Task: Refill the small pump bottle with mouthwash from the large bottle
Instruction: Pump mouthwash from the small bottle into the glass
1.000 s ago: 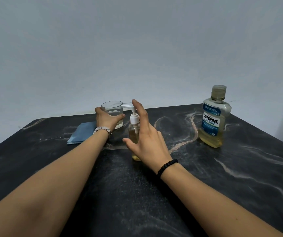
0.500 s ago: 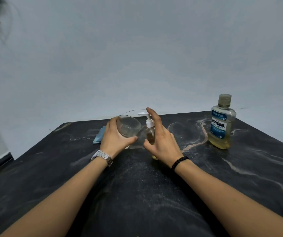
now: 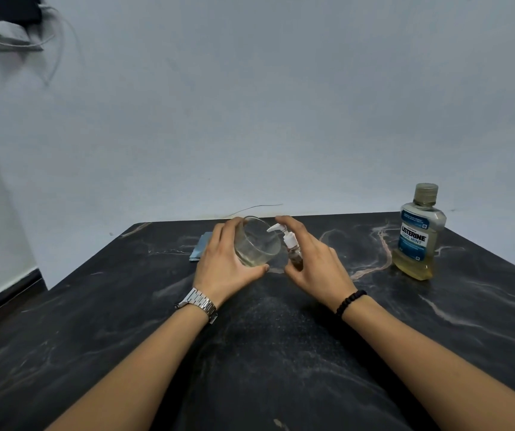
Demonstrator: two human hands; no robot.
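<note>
Small pump bottle (image 3: 293,255): upright mid-surface, your right hand (image 3: 315,262) curled round it, forefinger over the pump | glass (image 3: 256,244): tilted at the nozzle, gripped by your left hand (image 3: 222,265) | large bottle (image 3: 419,236): capped, far right, well apart | risk: over-tilted glass spills onto surface (image 3: 281,353); hard pump stroke may overshoot the rim.

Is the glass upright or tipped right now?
Tipped. The left hand holds the glass with its mouth leaning toward the pump bottle; a little pale liquid pools at its low side.
</note>
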